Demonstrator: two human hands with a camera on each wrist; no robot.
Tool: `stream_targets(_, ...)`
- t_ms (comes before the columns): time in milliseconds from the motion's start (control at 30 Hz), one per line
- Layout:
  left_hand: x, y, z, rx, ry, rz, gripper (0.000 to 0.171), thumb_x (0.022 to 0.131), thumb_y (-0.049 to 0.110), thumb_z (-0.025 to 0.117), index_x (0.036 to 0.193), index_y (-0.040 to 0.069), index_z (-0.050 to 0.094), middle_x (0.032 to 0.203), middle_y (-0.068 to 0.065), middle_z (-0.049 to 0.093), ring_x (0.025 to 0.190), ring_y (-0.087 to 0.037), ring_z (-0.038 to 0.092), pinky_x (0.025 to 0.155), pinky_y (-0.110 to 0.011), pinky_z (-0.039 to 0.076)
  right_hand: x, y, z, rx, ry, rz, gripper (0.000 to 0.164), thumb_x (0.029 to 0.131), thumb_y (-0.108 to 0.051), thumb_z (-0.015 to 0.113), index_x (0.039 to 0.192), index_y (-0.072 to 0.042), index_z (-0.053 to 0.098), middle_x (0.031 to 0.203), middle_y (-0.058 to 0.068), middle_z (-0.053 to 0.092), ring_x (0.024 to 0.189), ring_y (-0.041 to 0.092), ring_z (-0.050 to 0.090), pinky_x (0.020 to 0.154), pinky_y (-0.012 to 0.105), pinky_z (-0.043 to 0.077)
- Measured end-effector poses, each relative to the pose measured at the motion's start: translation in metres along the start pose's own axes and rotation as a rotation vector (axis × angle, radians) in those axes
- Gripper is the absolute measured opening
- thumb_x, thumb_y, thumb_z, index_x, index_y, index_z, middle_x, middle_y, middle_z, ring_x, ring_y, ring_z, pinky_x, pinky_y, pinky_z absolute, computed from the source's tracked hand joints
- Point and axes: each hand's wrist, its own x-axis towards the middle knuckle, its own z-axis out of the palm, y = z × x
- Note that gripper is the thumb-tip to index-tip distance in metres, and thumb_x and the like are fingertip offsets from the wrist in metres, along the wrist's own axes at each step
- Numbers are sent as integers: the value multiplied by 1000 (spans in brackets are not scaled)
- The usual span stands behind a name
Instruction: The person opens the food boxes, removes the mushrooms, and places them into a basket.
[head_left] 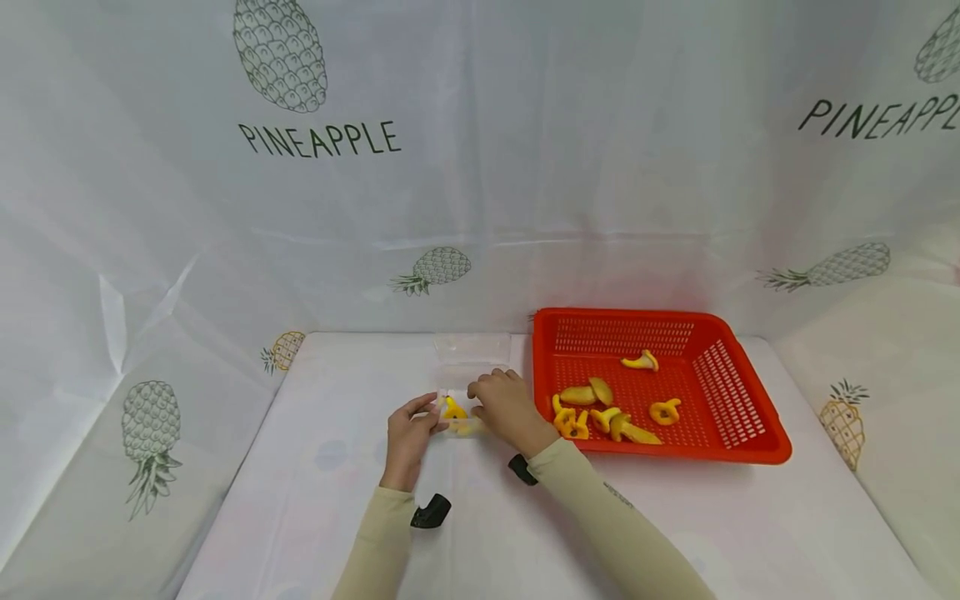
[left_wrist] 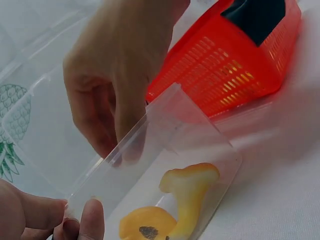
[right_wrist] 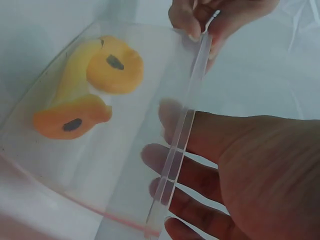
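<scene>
A clear plastic box (left_wrist: 210, 135) stands on the white table and holds yellow-orange toy mushrooms, among them a funnel-shaped one (left_wrist: 189, 195) and a round-capped one (left_wrist: 145, 222), each with a dark patch. My left hand (head_left: 408, 437) pinches the box's rim at its left end between thumb and fingers. Over the rim at the other end reaches my right hand (head_left: 512, 408), its fingers spread and slightly bent. Through the clear plastic, its fingertips (right_wrist: 157, 156) show in the right wrist view, with no mushroom between them. The clear lid (head_left: 472, 347) lies folded back behind the box.
To the right, a red plastic basket (head_left: 660, 317) with slotted walls holds several more toy mushrooms (head_left: 641, 361). White sheeting printed with pineapples (head_left: 442, 267) rises behind the table and along both sides. Each wrist carries a black camera mount (head_left: 431, 511).
</scene>
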Motion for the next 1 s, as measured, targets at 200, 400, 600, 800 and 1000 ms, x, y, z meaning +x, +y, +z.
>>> stream_targets(200, -1, 0, 0, -2, -2, 6, 38, 101, -7, 60, 139, -13, 61, 109, -15, 56, 77, -13, 60, 74, -23, 64, 8, 4, 3, 34, -60, -4, 23, 88, -26, 88, 107, -13, 84, 106, 2, 80, 93, 23, 65, 93, 39, 58)
stream_targets(400, -1, 0, 0, -9, -4, 18, 38, 101, -8, 60, 139, -14, 60, 110, -16, 56, 78, -14, 60, 74, -23, 65, 16, 6, 1, 34, -103, -41, 20, 86, -24, 91, 100, -12, 84, 101, 1, 80, 91, 22, 68, 94, 41, 58)
stream_targets(600, -1, -2, 0, -15, -3, 27, 38, 100, -9, 59, 137, -15, 61, 108, -16, 57, 77, -13, 61, 73, -22, 64, 19, 5, -3, -16, -147, -51, 18, 84, -22, 92, 94, -11, 82, 94, 3, 79, 86, 22, 67, 94, 43, 59)
stream_targets(800, -2, -2, 0, -13, -4, 29, 37, 100, -10, 59, 137, -15, 61, 108, -16, 57, 76, -12, 61, 73, -22, 64, 21, 6, -2, -35, -173, -40, 17, 84, -22, 92, 91, -11, 81, 91, 4, 77, 82, 22, 65, 92, 40, 59)
stream_targets(1000, -1, -2, 0, -16, 1, 36, 37, 99, -11, 59, 136, -15, 62, 106, -15, 57, 76, -12, 59, 71, -22, 64, 21, 7, 2, -49, -141, -46, 4, 90, -11, 84, 89, -12, 81, 89, 4, 77, 82, 22, 66, 88, 39, 59)
